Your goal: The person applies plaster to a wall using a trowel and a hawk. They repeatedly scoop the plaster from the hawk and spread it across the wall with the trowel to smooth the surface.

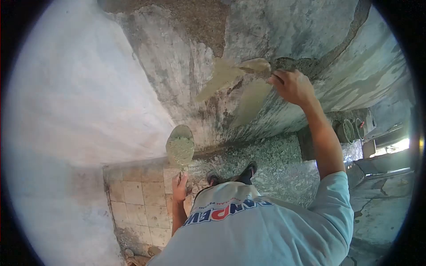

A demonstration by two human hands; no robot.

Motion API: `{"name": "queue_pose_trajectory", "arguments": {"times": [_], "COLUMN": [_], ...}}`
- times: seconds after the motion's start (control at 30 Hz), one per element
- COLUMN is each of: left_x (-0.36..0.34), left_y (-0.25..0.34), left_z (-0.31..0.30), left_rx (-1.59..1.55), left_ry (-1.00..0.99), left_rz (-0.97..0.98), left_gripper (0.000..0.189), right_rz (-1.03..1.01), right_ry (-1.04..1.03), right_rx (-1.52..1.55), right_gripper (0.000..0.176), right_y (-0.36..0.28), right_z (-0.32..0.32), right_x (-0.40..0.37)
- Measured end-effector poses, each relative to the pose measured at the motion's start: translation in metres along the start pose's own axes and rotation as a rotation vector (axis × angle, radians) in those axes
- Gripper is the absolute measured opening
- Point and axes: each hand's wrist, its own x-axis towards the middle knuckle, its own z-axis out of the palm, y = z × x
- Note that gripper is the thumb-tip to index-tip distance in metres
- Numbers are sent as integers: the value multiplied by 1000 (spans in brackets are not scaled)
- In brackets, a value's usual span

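Observation:
My right hand point(290, 86) is raised against the rough concrete wall point(275, 31) and grips a plastering trowel point(248, 68). The trowel's blade lies flat on the wall beside a fresh, wet smear of grey-green plaster point(250, 102). Lower down, near my waist, my left hand point(179, 188) holds the handle of a second trowel point(180, 146). That round blade is heaped with wet mortar and sits level, close to the wall's base.
A smooth white wall point(75, 97) fills the left. Beige floor tiles point(137, 195) lie below it, and rubble-strewn floor point(275, 155) runs along the wall base. My shoes point(248, 170) stand there. Round buckets point(348, 131) and a doorway are at the right.

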Motion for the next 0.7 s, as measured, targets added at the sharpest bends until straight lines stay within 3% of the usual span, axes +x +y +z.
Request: {"name": "queue_pose_trajectory", "arguments": {"times": [0.13,0.27,0.33,0.53,0.57,0.67,0.7], "left_x": [-8,-2,-3,4,6,1,1], "left_y": [10,5,14,12,7,18,19], "left_z": [5,5,17,22,20,38,40], "left_rx": [-23,-33,18,138,149,123,111], "left_ry": [31,7,22,-64,-71,-56,-71], "left_rz": [-43,-82,-39,-7,-21,82,72], "left_gripper": [28,29,29,29,29,29,29], "right_rz": [46,16,-43,7,11,59,-56], "right_ry": [151,109,22,120,263,135,229], "right_rx": [-4,19,-6,16,105,157,185], "right_gripper": [30,28,27,27,26,25,22], "right_y": [4,-21,-37,-14,-17,-27,-33], "right_z": [-7,17,33,30,31,45,64], "right_x": [-19,-25,-24,-14,-21,-51,-62]}}
